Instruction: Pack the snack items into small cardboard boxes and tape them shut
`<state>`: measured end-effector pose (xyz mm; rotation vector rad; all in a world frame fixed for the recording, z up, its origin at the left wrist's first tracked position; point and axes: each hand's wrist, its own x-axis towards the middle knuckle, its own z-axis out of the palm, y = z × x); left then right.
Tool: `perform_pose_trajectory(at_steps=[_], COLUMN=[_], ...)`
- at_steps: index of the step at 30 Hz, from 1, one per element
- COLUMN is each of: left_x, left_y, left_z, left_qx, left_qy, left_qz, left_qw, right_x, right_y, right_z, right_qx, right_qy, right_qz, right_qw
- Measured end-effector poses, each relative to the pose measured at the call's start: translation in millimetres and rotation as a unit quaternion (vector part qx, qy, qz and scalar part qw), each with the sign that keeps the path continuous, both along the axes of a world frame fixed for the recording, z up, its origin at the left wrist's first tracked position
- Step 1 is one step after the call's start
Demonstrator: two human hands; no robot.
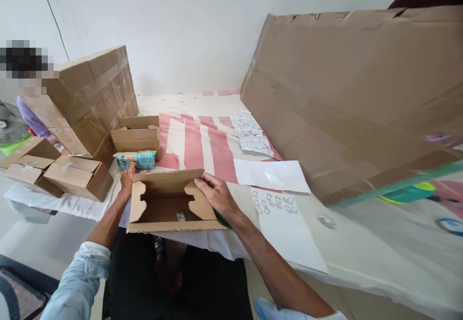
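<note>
An open cardboard box sits at the table's front edge, its side flaps raised. A small whitish scrap shows inside it. My right hand is closed on the box's right flap and far corner. Beyond the box's left far corner, my left hand has its fingers against the lower edge of a blue and orange packet. The fingers look bent onto the packet, though the box hides part of the hand. Right behind the packet stands another open cardboard box.
Stacked taped cartons and smaller boxes stand at the left, with a person's purple sleeve behind. White paper sheets lie right of centre. A large cardboard panel leans over the right side, near a clear round object.
</note>
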<state>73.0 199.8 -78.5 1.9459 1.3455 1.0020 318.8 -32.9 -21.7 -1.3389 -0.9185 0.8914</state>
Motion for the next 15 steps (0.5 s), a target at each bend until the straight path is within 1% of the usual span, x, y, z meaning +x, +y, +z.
perform_pose_trajectory(at_steps=[4, 7, 11, 15], left_x=[23, 44, 79, 116], left_y=[34, 62, 107, 161], left_z=[2.6, 4.3, 4.7, 8.4], left_qx=[0.006, 0.01, 0.007, -0.011], left_qy=[0.053, 0.07, 0.069, 0.051], left_qz=[0.032, 0.037, 0.02, -0.014], left_qw=[0.998, 0.997, 0.997, 0.999], right_x=[0, 2, 6, 9], right_y=[-5, -9, -14, -20], right_z=[6.3, 5.8, 0.7, -4.8], right_qx=[-0.004, -0.016, -0.018, -0.034], right_qy=[-0.01, -0.005, -0.004, 0.013], right_qz=[0.0, 0.0, -0.013, -0.018], right_qw=[1.0, 1.0, 1.0, 0.999])
